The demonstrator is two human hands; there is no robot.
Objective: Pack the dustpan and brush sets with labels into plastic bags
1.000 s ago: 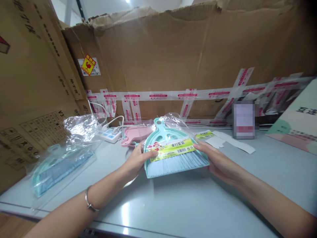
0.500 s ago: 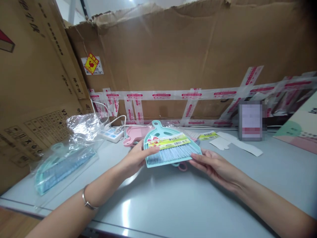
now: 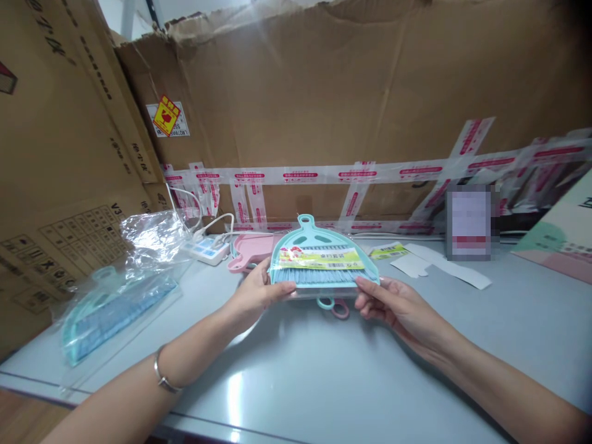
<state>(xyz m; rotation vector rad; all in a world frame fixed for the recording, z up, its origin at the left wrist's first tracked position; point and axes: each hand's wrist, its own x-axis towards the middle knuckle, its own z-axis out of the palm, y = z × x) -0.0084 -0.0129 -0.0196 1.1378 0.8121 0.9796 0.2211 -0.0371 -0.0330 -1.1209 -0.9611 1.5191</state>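
Observation:
A small teal dustpan-and-brush set [image 3: 321, 259] with a yellow-green label is held just above the grey table [image 3: 324, 382], tilted nearly flat. My left hand [image 3: 256, 293] grips its left front corner, thumb on top. My right hand [image 3: 393, 305] pinches its right front corner. Under the set, teal and pink ring handles [image 3: 335, 306] poke out. A pink dustpan [image 3: 252, 250] lies behind it on the table.
Another teal set in a clear plastic bag [image 3: 113, 302] lies at the left. A white power strip [image 3: 206, 250] sits by the taped cardboard wall [image 3: 324, 123]. Paper labels [image 3: 430, 265] and a printed box [image 3: 559, 240] are at the right.
The teal set has tipped from steeply raised to nearly flat and moved slightly away from me. My right hand shifted from under its side to pinching the front corner.

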